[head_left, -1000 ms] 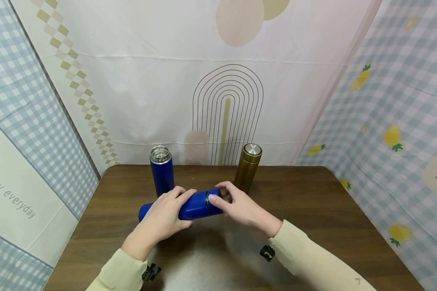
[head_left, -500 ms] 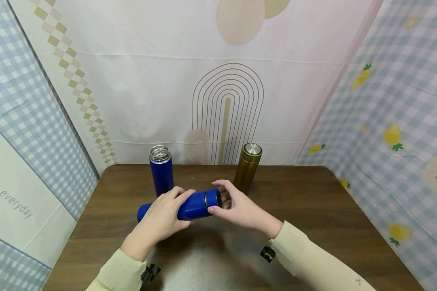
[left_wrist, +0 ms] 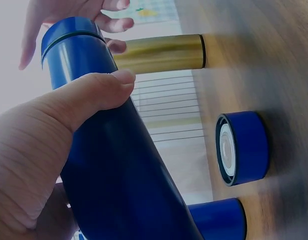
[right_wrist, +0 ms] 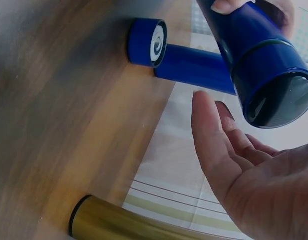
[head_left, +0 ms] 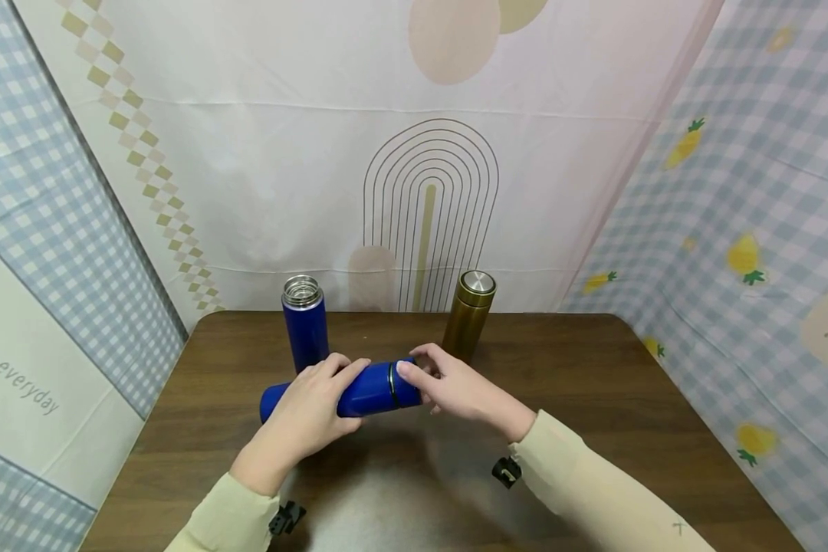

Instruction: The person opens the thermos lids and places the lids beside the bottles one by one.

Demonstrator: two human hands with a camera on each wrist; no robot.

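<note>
With left hand (head_left: 310, 412), grips blue flask (head_left: 367, 395) sideways at lower centre of the frame; with right hand (head_left: 457, 389) loosely spread, meets or nears its cap (head_left: 407, 394). Likely rigid and slick; best clasped mid-body. Behind, see uncapped flask (head_left: 307, 336) left of centre, gold flask (head_left: 466, 322) right.

A white cloth (head_left: 317, 184) printed with nested arches (head_left: 425, 238) hangs behind a brown wood-grain table (head_left: 579, 383); blue-and-white checked cloth (head_left: 704, 337) lines both sides, yellow fruit (head_left: 743, 257) dotting the right, and pale light (head_left: 386, 494) glints on the tabletop
</note>
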